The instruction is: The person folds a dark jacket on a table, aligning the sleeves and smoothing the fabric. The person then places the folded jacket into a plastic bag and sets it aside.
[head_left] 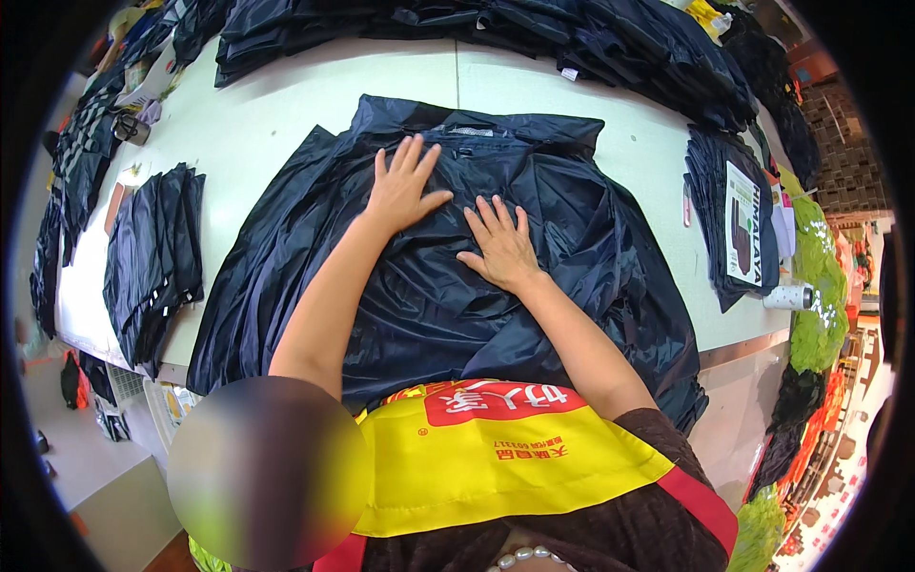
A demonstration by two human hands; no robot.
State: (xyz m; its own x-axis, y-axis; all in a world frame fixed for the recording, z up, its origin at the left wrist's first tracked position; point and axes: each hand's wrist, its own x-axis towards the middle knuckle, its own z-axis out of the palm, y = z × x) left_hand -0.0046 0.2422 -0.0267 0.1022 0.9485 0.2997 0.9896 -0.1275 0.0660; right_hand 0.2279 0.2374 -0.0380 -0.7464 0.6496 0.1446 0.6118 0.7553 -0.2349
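A dark navy, shiny jacket [419, 276] lies spread across the white table in front of me, its collar end away from me and its near edge against my yellow apron. My left hand [404, 188] rests flat on the fabric just below the collar, fingers spread. To its right and a little nearer to me, my right hand [502, 246] also presses on the cloth, palm down with the fingers apart. Neither hand grips anything. Creases run through the fabric around both hands.
Folded dark garments lie in a stack [157, 257] at the left and another stack [720, 210] at the right, with a printed white card [743, 224] on it. A long dark pile [477, 48] covers the far edge. A light cylinder [788, 296] lies by the right edge.
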